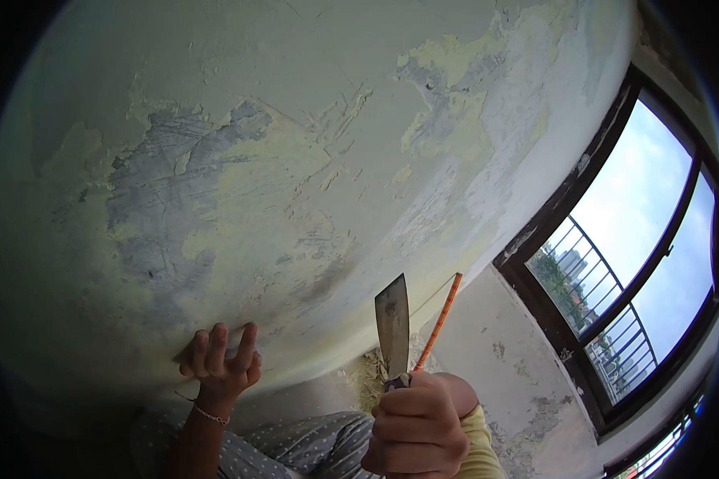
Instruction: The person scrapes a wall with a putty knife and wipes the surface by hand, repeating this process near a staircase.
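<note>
My right hand (419, 427) is closed in a fist around the handle of a putty knife (393, 323), its worn metal blade pointing up. Beside the blade, a thin orange stick with dark marks (439, 319) rises from behind the same hand; its lower end is hidden. My left hand (221, 363) has its fingers apart, fingertips right at the lower part of the painted wall (272, 191). Nothing shows in that hand, and a thin bracelet circles its wrist. Grey and yellowish patches of flaked paint (168, 199) cover the wall above it.
A dark-framed window (615, 231) stands at the right, with a railing and sky beyond. Below it is another wall section (519, 359) with peeling spots. My legs in grey dotted trousers (303, 443) are bent close under the wall. Crumbly yellowish debris (365, 375) shows behind the blade.
</note>
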